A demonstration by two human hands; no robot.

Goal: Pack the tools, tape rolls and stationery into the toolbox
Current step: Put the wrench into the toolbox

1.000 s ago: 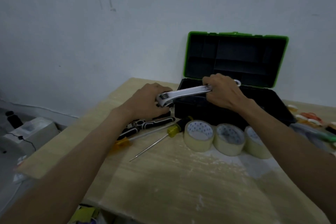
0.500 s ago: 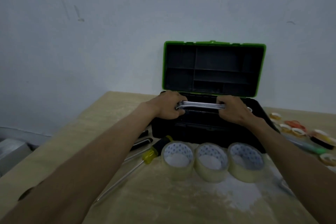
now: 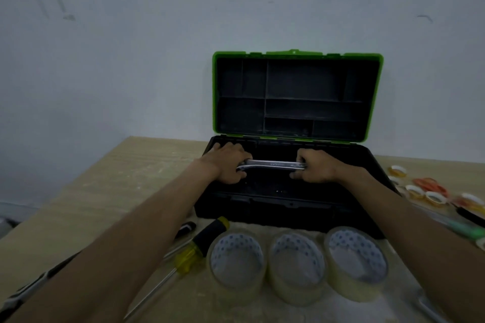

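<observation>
The left hand (image 3: 227,165) and right hand (image 3: 316,169) each grip one end of the wrench (image 3: 273,164), keeping it level. It hangs lengthwise inside the open toolbox (image 3: 288,204), probably so it will lie flat along the bottom.

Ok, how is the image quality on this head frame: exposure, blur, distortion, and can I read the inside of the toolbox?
Head view: dim and underexposed, no glare; the black toolbox interior is nearly featureless shadow, so its contents cannot be told. The wrench held by the left hand and right hand is the only bright metal. Wide-angle stretch swells the forearms; the tape rolls look soft.
</observation>
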